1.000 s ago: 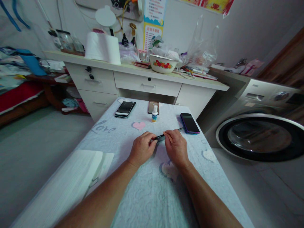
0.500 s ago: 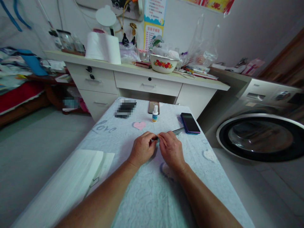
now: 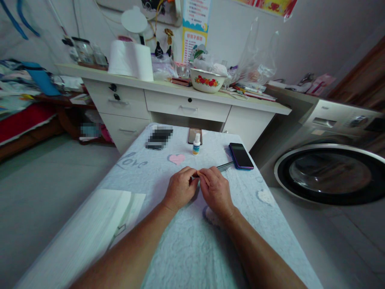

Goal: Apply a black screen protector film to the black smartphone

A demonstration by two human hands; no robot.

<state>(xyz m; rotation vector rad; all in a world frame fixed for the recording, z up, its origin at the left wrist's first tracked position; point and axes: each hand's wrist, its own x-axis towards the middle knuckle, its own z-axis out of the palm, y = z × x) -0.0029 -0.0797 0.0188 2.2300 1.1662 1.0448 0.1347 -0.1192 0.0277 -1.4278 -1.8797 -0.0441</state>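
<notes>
Both hands meet over the middle of the cloth-covered table [image 3: 180, 241]. My left hand [image 3: 181, 188] is closed, its thumb and fingers pinching a small dark thing that is mostly hidden. Against it, my right hand [image 3: 215, 188] is closed too, fingertips at the same spot; what it grips is hidden. A thin dark stick-like item [image 3: 225, 165] lies beyond my right hand, reaching toward a dark phone [image 3: 241, 156]. Upright behind the hands stands a small white bottle with a blue label [image 3: 196, 145].
A second phone-like item [image 3: 195, 136] lies behind the bottle, and a blurred dark object [image 3: 159, 138] at the far left. White folded sheets [image 3: 99, 212] cover the near left. Beyond are a white desk [image 3: 180, 105] and a washing machine [image 3: 331, 160].
My right hand has shifted slightly left, its fingertips now covering more of the small dark thing. My left hand is nearly unchanged.
</notes>
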